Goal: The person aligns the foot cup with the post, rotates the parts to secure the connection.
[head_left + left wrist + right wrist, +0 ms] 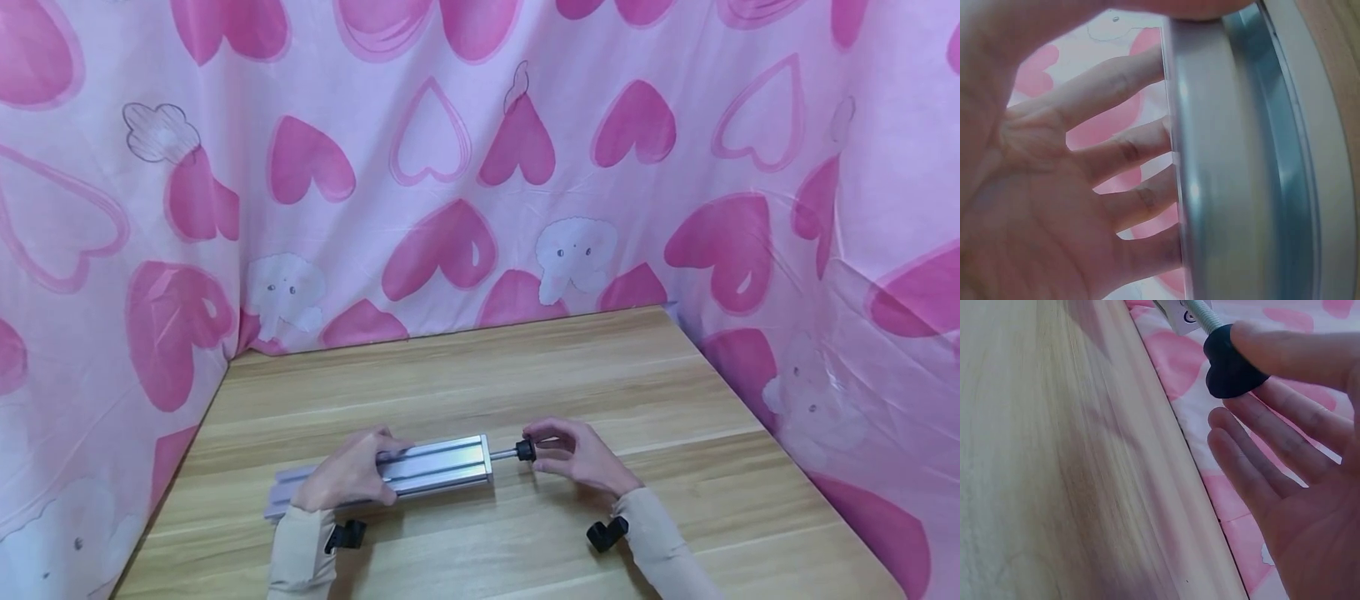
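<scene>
A silver grooved aluminium profile [450, 463] lies lengthwise across the table, its right end turned slightly away. My left hand [347, 468] grips it from above near the middle, thumb on the near side and fingers over the far side; in the left wrist view the fingertips meet the edge of the profile [1210, 156]. From its right end sticks out a threaded rod [504, 454] with a black knob [526, 450] on its tip. My right hand [583, 457] pinches this knob [1230, 367] between thumb and fingers, the other fingers loosely spread in the right wrist view.
The wood-grain table [525, 375] runs back to a pink curtain [465, 167] with hearts, which also hangs at both sides. A black wrist mount [345, 536] sits on the left sleeve, and another mount [607, 533] on the right.
</scene>
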A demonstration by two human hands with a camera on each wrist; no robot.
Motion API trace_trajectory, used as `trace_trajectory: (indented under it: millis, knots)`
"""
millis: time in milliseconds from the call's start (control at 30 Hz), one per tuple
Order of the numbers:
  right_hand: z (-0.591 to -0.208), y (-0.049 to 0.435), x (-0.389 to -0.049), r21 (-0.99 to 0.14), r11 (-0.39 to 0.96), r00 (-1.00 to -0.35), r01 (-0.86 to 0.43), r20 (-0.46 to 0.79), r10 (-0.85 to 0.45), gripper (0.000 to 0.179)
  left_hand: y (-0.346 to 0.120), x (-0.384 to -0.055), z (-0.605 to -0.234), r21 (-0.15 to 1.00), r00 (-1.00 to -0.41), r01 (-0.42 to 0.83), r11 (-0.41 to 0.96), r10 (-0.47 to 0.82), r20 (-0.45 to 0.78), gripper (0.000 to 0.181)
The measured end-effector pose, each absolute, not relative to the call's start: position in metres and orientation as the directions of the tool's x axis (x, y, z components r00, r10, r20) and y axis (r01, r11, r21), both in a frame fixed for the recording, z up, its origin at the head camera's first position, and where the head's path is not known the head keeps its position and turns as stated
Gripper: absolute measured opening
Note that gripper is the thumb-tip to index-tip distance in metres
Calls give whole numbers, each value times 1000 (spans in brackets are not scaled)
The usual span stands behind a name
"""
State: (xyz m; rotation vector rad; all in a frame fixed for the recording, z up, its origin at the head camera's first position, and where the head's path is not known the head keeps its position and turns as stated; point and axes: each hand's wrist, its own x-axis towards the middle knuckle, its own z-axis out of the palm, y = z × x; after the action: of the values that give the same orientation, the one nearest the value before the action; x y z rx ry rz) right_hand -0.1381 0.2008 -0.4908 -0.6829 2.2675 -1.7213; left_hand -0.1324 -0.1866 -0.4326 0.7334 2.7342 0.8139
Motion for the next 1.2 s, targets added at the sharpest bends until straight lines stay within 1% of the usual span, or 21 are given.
trace_trajectory:
  millis: [100, 200, 433, 600, 867, 1200]
  knots:
    - [-492, 200, -140, -950, 196, -863, -245, 121, -491, 51, -186, -133, -432, 556, -858, 402, 728, 511, -48, 75]
    - [-492, 201, -141, -950, 201, -861, -238, 110, -497, 52, -186, -133, -432, 551, -863, 390, 737, 502, -61, 75]
    - [-493, 203, -143, -913, 355, -899, -203, 30, -436, 45, -183, -135, -433, 541, -867, 382, 749, 493, -71, 75]
    - [-493, 204, -143, -895, 409, -907, -178, -12, -421, 43, -182, -137, -434, 548, -860, 389, 740, 505, -73, 75]
    - [-493, 200, -143, -950, 301, -881, -89, -66, -469, 36, -181, -136, -434, 550, -859, 393, 737, 507, -66, 75]
    - [-498, 198, -144, -938, 337, -877, -85, -90, -472, 49, -182, -136, -432, 551, -852, 407, 728, 520, -58, 77]
